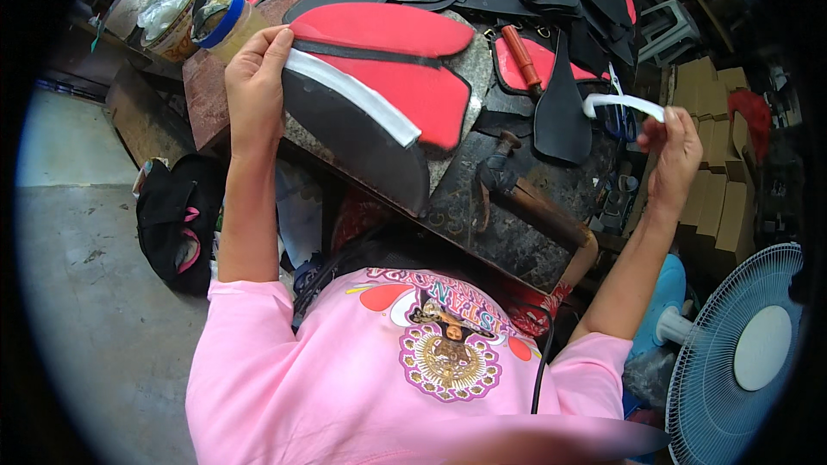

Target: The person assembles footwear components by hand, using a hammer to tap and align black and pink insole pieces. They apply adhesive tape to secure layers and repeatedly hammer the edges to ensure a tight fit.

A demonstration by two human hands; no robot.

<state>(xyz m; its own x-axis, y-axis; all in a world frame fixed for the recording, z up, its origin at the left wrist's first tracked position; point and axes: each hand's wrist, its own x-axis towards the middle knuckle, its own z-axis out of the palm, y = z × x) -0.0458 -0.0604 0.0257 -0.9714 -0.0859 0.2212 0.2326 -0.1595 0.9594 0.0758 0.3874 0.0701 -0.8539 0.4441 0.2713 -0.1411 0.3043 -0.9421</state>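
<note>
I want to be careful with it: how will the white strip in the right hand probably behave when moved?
The white strip is probably light: the right hand pinches just one end. It may bend easily, since it looks thin and arched, yet seems not fully limp: its free end hardly droops.

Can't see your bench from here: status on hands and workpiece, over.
Left hand gripping red-and-black panel. Right hand pinching curved white strip, apart from panel. Hammer lying on bench between hands.

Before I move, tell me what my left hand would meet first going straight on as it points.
Probably the jar beyond your left hand, though depth is unclear; it might pass above.
</note>
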